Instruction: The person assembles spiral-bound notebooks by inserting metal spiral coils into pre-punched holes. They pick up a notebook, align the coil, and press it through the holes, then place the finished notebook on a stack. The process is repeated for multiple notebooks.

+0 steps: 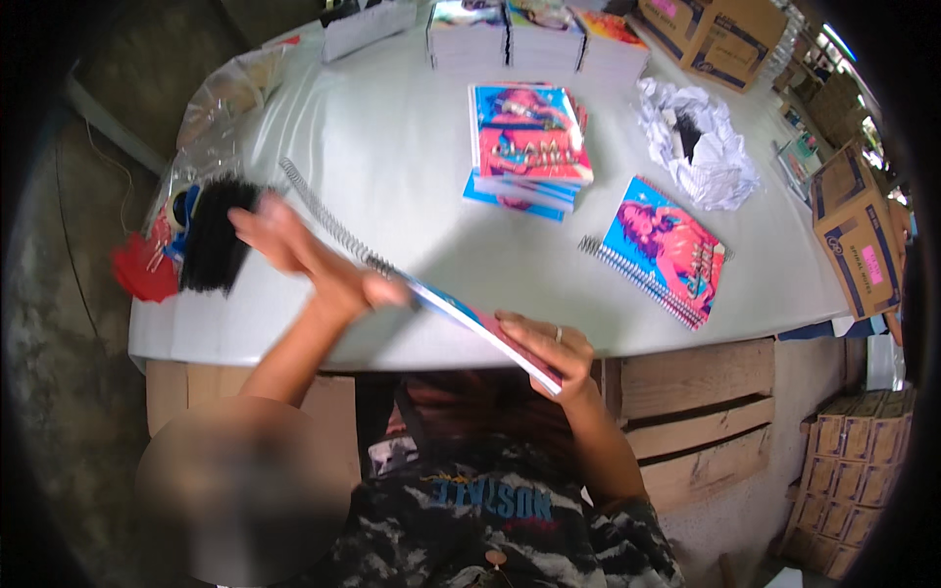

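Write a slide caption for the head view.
At a white table, the right hand grips an edge-on notebook; the blurred left hand is open beside a long spiral coil.

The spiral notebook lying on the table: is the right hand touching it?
No, the right hand holds another notebook, apart from the spiral notebook.

I've got the right hand (557,348) gripping a thin notebook (477,330) at a slant, dark coil (331,225) sticking out its far end. The left hand (319,265) is a spread-out blur right by that coil, lol.
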The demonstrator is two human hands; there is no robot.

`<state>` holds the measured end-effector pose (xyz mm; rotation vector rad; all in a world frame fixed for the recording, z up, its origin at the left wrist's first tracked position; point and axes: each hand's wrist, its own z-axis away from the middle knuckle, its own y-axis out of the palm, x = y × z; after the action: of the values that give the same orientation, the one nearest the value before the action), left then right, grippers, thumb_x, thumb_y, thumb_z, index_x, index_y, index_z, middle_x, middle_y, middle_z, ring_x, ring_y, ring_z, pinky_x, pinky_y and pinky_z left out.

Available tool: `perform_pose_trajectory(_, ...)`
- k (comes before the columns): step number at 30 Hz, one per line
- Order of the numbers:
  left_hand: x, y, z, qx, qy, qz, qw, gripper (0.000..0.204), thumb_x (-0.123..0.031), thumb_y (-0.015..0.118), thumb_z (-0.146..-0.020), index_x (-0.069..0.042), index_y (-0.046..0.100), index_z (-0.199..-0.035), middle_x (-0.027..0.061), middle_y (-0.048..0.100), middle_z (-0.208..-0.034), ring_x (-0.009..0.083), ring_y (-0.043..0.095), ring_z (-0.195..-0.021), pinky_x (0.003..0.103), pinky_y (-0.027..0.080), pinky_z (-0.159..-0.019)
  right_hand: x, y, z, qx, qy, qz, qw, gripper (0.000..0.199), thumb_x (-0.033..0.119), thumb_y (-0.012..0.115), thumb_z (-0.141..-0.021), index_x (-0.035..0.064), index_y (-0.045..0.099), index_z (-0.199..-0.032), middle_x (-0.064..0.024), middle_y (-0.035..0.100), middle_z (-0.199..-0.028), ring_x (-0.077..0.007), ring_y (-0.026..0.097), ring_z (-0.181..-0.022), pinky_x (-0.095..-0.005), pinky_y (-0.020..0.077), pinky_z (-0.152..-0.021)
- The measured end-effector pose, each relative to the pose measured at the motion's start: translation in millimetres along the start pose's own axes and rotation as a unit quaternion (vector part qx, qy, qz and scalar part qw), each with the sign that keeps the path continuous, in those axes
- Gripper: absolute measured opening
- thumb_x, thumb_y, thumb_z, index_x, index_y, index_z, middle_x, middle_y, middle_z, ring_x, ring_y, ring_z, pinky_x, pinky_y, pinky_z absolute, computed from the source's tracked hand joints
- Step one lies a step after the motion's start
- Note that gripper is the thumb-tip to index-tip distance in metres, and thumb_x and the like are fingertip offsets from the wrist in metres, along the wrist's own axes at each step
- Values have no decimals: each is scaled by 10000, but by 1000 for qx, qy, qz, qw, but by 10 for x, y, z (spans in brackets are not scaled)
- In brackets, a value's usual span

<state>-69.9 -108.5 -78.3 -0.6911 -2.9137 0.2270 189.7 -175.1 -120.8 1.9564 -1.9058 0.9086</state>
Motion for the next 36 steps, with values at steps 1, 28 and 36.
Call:
perform_pose_trajectory(1,-27,-40,83,40,-30,50,998,1076,-781,304,-760,55,101,-1405,288,55,-1455,456,-1,-1344,627,0,-1031,27,18,-45,12,0,-21,1000,318,21,674,-720,-42,628,-1028,-198,660,-946,-301,664,-877,-343,534,-754)
perform_pose_trajectory(28,-135,-289,-887,512,49,181,838,191,-145,747,-664,-100,637,-813,-5,632,-818,168,580,-834,353,364,-885,11,-146,8,1,162,-37,986,328,-114,566,-744,-18,631,-1051,-136,656,-1040,-232,656,-915,-288,510,-782)
perform_pose_trajectory(36,-238,-305,-905,471,95,131,867,210,-138,738,-654,-99,635,-833,10,623,-878,166,572,-883,363,369,-884,1,-127,20,-11,153,-20,988,310,-108,534,-773,-22,627,-1056,-136,659,-1031,-218,658,-895,-284,507,-780)
